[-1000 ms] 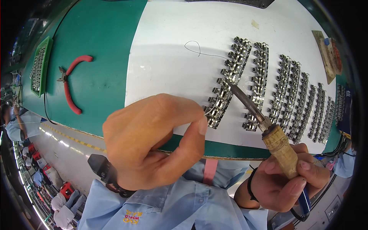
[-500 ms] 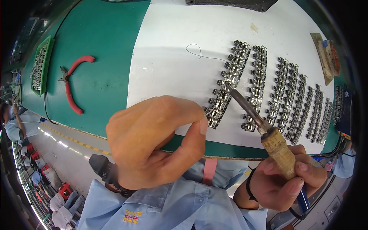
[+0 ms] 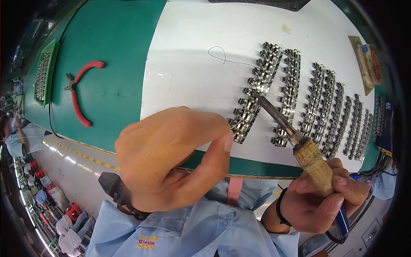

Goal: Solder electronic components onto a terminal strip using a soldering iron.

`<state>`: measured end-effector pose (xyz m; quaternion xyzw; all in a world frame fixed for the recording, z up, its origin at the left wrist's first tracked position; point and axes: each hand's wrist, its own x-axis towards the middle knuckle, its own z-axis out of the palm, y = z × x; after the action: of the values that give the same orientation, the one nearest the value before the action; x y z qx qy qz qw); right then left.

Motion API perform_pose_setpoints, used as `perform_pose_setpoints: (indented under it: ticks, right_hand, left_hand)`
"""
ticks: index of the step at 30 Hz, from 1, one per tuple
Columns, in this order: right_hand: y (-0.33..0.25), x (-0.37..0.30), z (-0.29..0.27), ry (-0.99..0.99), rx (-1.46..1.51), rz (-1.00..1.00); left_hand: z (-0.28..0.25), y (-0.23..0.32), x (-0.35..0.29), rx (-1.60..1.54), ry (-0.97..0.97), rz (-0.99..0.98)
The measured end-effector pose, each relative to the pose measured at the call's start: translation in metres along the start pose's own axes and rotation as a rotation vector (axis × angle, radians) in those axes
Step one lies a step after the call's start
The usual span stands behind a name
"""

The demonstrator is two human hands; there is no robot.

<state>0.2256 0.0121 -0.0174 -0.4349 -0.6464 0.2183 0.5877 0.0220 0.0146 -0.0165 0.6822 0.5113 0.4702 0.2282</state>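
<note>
My right hand (image 3: 305,210) is closed around the wrapped tan handle of a soldering iron (image 3: 311,162). The iron slants up and left, with its dark tip at the middle of the nearest strip of small metal parts (image 3: 245,122). My left hand (image 3: 171,158) is pinched, thumb against forefinger, on a thin silvery wire (image 3: 234,126) beside the lower end of that strip. Most of this wire is hidden by the fingers. A fine looped wire (image 3: 224,55) reaches from the strip's upper part onto the white sheet.
Several similar strips (image 3: 291,81) stand in rows to the right on the white sheet (image 3: 188,85). Red-handled cutters (image 3: 75,96) lie open on the green mat (image 3: 120,51). A green tray (image 3: 53,70) of metal parts sits far left. A wooden block (image 3: 363,68) lies far right.
The soldering iron has shifted very slightly right, and its tip stays on the same strip. The left hand keeps its pinch almost in place.
</note>
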Motion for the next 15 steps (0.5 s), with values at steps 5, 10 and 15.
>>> perform_pose_setpoints:
  ticks: [5, 10, 15]
  right_hand:
    - [0.0011, 0.0002, -0.0002, -0.011, 0.000, -0.012]
    - [0.0017, -0.0003, -0.0015, -0.008, 0.017, -0.009]
    - [0.0024, -0.0004, -0.0014, -0.011, 0.017, -0.024]
  left_hand:
    - [0.0005, -0.0013, 0.0006, 0.006, -0.003, 0.023]
    - [0.0007, -0.0001, 0.0009, 0.022, -0.007, 0.005]
    - [0.0005, 0.0013, 0.0011, 0.037, -0.019, -0.012]
